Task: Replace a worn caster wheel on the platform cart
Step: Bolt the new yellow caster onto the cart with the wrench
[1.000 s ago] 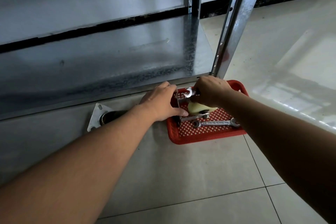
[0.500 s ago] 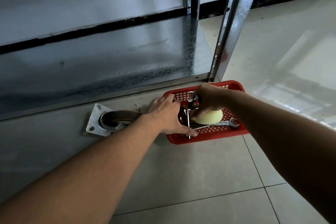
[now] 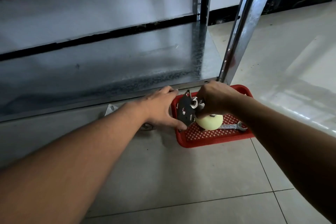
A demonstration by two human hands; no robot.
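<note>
1. Holding up the new caster (image 3: pixel 198 116) over the red tray (image 3: pixel 209 143), both hands are busy at the tray's left end.
2. Its dark metal plate (image 3: pixel 184 112) stands on its edge, with the flat side facing us.
3. Its pale yellow wheel (image 3: pixel 211 122) sticks out to the right of the plate, so the caster's long way runs left to right across the tray.
4. The left hand (image 3: pixel 161 109) holds the plate by its left edge. The thumb (image 3: pixel 181 125) sits at the plate's bottom corner, and the other fingers bend up toward its top edge.
5. The right hand (image 3: pixel 216 100) is above the wheel, with its fingers curled tight round a small wrench (image 3: pixel 195 103).
6. The wrench's open end pokes out to the left and sits on the plate's face, near the top.
7. The lowest right fingers touch the top of the wheel.
8. A second wrench (image 3: pixel 233 126) lies flat in the tray near its right edge, just beside the wheel.
9. The tray sits on the tiled floor (image 3: pixel 181 178), right by the corner of the shiny metal cart (image 3: pixel 109 71).
10. An old caster (image 3: pixel 111 110) lies on the floor left of the tray, mostly hidden behind the left arm.
</note>
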